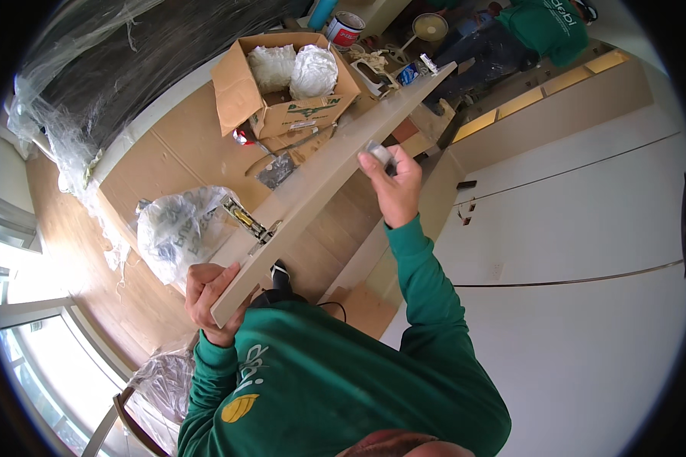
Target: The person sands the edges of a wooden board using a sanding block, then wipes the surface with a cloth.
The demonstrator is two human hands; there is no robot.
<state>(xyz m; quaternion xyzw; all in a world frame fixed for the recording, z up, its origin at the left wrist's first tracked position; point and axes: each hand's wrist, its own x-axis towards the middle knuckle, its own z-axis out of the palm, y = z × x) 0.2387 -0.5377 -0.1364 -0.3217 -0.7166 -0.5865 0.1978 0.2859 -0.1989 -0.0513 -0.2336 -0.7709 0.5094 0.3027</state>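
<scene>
A long beige wooden panel (pixel 335 160) runs from the lower left up to the top middle. My left hand (pixel 212 295) grips its near end, fingers wrapped over the edge. A metal hinge (pixel 249 221) sits on the panel's left edge a little above that hand. Halfway along the panel, my right hand (pixel 395 185) pinches a small pale grey piece (pixel 378 154) against the right edge. Both my sleeves are green.
An open cardboard box (pixel 240 91) with white wrapped bundles lies on the wood floor beyond the panel. A printed plastic bag (pixel 177 228) lies to the left. A paint can (pixel 345 30) and another person in green (pixel 549 27) are at the top. White cabinet fronts (pixel 587 228) fill the right.
</scene>
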